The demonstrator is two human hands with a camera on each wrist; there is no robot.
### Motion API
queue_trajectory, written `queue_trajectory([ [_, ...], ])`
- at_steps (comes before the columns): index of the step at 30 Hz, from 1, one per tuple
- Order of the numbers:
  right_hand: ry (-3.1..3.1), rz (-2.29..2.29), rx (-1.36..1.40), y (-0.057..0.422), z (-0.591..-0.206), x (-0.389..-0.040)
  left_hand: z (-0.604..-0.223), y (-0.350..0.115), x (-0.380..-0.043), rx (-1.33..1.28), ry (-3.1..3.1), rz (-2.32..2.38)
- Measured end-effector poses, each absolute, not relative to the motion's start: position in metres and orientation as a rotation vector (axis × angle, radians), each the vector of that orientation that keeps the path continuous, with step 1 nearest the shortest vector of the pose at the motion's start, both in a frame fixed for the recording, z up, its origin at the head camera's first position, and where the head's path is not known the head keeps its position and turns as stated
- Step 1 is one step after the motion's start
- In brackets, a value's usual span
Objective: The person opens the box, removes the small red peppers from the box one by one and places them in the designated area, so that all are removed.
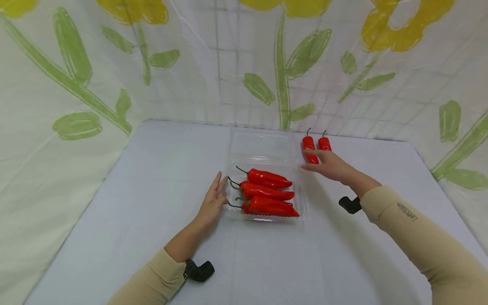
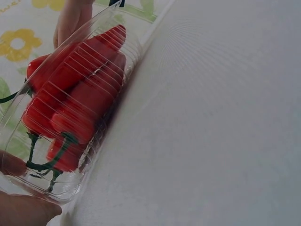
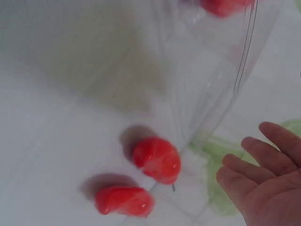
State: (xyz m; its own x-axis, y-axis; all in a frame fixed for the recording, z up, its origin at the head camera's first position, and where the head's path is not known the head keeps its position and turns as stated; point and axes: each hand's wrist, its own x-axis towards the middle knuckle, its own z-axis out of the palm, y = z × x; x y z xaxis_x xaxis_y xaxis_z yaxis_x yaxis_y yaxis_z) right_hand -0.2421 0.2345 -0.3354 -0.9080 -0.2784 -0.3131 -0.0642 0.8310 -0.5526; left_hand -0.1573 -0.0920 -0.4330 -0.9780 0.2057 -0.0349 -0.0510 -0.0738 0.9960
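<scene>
A clear plastic clamshell box [image 1: 303,203] lies with its lid [image 1: 263,144] folded back, away from the person. Several long red peppers [image 1: 268,206] with green stems lie in its tray, stems towards the left. At the tray's left end, the left hand [image 1: 209,205] touches the wall with mostly straight fingers; in the left wrist view its thumb [image 2: 30,209] shows by the corner. To the right of the lid, the right hand [image 1: 328,165] reaches above two more red peppers [image 1: 308,144] [image 1: 324,143]. Its fingers [image 3: 270,157] are extended and spread, holding nothing.
A white cloth covers the table [image 1: 171,161]. Behind it hangs a pale curtain [image 1: 190,63] with painted yellow flowers and green leaves. Black wrist cameras [image 1: 200,271] [image 1: 349,205] stick out below both forearms.
</scene>
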Motion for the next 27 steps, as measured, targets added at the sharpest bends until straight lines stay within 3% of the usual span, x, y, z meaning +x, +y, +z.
queue_trajectory([
  [14,2.472,-0.741,-0.615,0.198,-0.331,-0.21,-0.43,-0.091,-0.157,0.164,2.0,2.181],
  [27,2.375,-0.754,-0.68,0.169,-0.326,-0.204,-0.43,-0.091,-0.156,0.146,1.976,2.19],
])
